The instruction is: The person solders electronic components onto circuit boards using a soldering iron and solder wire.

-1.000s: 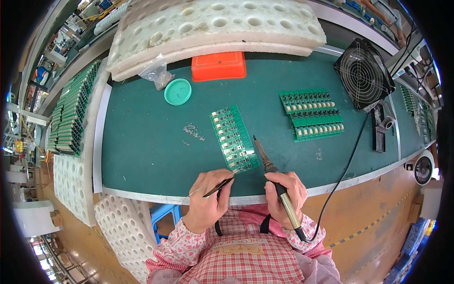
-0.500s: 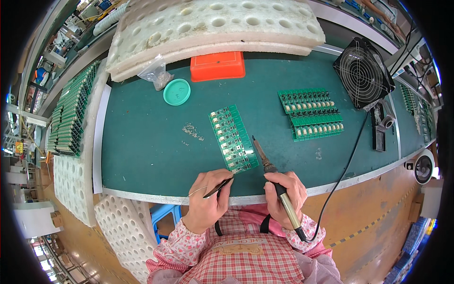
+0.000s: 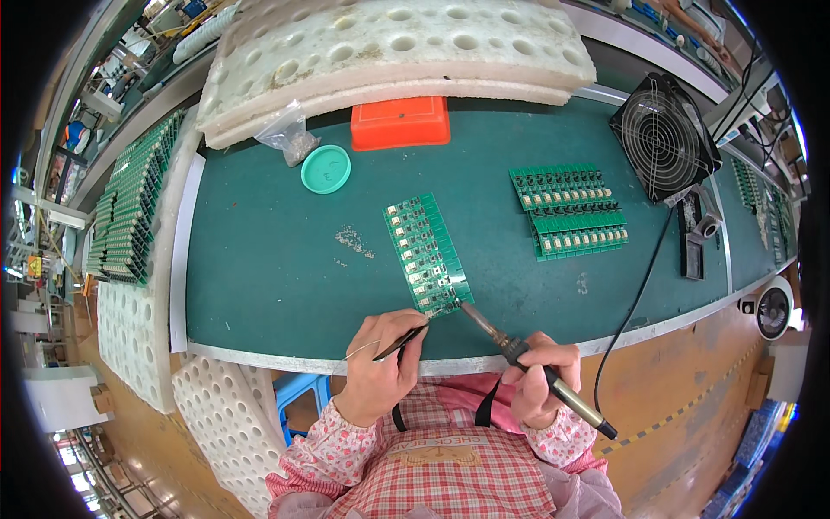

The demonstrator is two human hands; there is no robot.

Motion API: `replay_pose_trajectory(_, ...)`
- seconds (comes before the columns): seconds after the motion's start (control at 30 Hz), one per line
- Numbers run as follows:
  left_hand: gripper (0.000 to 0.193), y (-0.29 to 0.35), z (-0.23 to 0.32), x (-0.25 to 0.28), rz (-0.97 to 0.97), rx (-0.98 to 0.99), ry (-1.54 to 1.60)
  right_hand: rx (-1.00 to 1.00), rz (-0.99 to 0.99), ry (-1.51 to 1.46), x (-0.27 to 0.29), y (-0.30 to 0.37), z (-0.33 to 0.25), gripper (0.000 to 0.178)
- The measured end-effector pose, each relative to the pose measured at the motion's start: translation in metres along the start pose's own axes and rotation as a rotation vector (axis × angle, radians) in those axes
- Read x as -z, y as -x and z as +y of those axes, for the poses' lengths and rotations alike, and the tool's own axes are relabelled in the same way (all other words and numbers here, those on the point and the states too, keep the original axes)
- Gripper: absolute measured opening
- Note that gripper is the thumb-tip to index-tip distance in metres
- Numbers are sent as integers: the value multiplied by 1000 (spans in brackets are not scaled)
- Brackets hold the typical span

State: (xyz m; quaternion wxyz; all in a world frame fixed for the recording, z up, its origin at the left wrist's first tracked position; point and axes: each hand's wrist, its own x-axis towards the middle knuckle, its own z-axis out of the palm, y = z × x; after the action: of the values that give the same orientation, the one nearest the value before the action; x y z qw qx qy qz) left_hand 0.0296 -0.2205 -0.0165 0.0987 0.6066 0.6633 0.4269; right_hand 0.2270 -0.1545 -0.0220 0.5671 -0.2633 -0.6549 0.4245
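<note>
Soldering iron [image 3: 513, 349], slim and gold-handled, has swung to the near end of the green rectangular circuit board [image 3: 426, 257] on the dark-green tabletop [image 3: 285, 285] | Remotely, I see right hand [image 3: 543, 382] gripping it, left hand [image 3: 378, 356] pinching a slim black tool [image 3: 399, 343], the two apart | Soldering appears under way
</note>
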Motion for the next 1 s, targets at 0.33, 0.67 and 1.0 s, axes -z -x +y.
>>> replay_pose_trajectory(0.33,25,-1,0,0,-4,10,6,115,-93,-104,1,-6,-2,14)
replay_pose_trajectory(0.67,25,0,0,0,3,4,6,110,-95,-90,-1,-8,-4,14)
replay_pose_trajectory(1.0,28,0,-1,-1,15,-8,18,39,-162,23,3,-5,1,9)
